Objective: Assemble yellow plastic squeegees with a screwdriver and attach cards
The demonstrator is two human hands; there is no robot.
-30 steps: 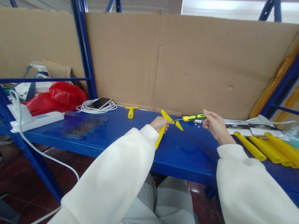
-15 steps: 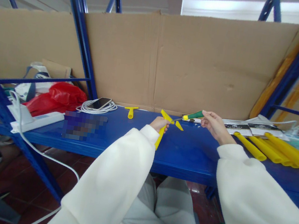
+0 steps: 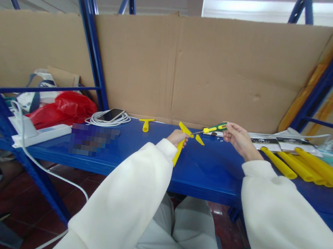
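My left hand (image 3: 178, 137) is closed around a yellow T-shaped plastic piece (image 3: 177, 155), whose crossbar points up to the left and down to the right. A green and yellow screwdriver (image 3: 215, 128) is pinched by the end of its handle in my right hand (image 3: 238, 139). Its thin shaft reaches left to the middle of the crossbar; the tip itself is too small to make out. Another yellow T-shaped piece (image 3: 146, 124) lies farther back on the blue shelf (image 3: 210, 169), left of my hands. Several tiny bits lie behind the screwdriver.
Several yellow tubes (image 3: 280, 163) lie at the right. A phone (image 3: 111, 114) rests on a coiled white cable (image 3: 91, 119) at the left, near a red bag (image 3: 70, 109) and a white power strip (image 3: 44, 134). Cardboard (image 3: 225, 75) walls the back between blue posts.
The screwdriver handle has turned about its axis, showing more yellow now. My right fingers have shifted slightly on it; my left hand and the yellow piece stay in place.
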